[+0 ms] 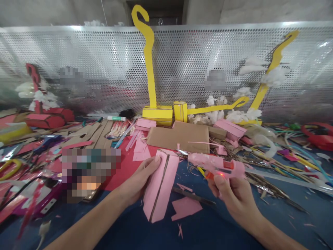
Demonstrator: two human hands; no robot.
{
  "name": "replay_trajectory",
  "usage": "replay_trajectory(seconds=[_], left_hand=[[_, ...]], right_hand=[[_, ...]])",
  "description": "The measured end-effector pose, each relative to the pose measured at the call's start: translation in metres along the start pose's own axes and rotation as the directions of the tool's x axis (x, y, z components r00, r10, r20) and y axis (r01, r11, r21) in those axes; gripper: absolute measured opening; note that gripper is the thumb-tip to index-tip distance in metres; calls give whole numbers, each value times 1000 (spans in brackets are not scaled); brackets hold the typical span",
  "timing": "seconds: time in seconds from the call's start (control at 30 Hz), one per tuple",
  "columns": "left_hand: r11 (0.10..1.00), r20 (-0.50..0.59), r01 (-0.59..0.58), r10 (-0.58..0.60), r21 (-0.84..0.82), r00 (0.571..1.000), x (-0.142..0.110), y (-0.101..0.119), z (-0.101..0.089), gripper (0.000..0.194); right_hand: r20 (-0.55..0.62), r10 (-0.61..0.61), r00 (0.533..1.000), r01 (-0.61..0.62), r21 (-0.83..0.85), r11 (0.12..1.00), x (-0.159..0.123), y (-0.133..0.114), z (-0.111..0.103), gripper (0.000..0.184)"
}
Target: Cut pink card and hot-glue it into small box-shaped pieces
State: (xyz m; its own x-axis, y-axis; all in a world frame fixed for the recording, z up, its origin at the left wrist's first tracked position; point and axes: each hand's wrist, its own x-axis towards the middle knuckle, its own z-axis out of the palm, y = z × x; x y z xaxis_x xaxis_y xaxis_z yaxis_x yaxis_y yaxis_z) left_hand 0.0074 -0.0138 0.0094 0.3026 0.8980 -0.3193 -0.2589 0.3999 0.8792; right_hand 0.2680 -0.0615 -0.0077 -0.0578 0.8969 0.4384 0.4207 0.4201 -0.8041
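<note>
My left hand [145, 175] grips a long pink paper-covered cardboard box [162, 185], tilted up, with a dark open seam running down its length. In my right hand [232, 191] is a pink glue gun [215, 165] with an orange trigger and a small red light glowing. Its metal nozzle points left, close to the upper right corner of the pink box; whether they touch I cannot tell. Below lie a pink paper scrap [186, 208] and a dark thin blade-like tool [194, 196] on the blue table.
Behind stand a yellow hook-topped piece [149, 69] and brown cardboard [182, 137]. A red hook-topped piece [47, 118] is at far left, yellow scissors [10, 169] nearer. Another pink box [230, 129] lies at back right among scraps. A perforated metal panel [179, 59] closes the back.
</note>
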Motion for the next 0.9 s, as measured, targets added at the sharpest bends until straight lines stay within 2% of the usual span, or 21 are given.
replay_trajectory(seconds=[0.13,0.3,0.53,0.9], left_hand=[[997,107,53,-47,-49,993,-1,5,3,59],[981,161,165,-148,-100,976,2,2,-2,65],[963,275,189,-132,-193,952,5,-1,-7,63],[977,345,152,-92,-150,934,3,-1,-5,63]], right_hand=[[-27,-19,999,20,29,999,-2,-1,0,57],[-42,-21,999,24,79,997,-5,3,0,54],[-13,-15,1000,16,121,992,-7,9,0,50],[39,-50,998,47,85,995,-6,6,1,50]])
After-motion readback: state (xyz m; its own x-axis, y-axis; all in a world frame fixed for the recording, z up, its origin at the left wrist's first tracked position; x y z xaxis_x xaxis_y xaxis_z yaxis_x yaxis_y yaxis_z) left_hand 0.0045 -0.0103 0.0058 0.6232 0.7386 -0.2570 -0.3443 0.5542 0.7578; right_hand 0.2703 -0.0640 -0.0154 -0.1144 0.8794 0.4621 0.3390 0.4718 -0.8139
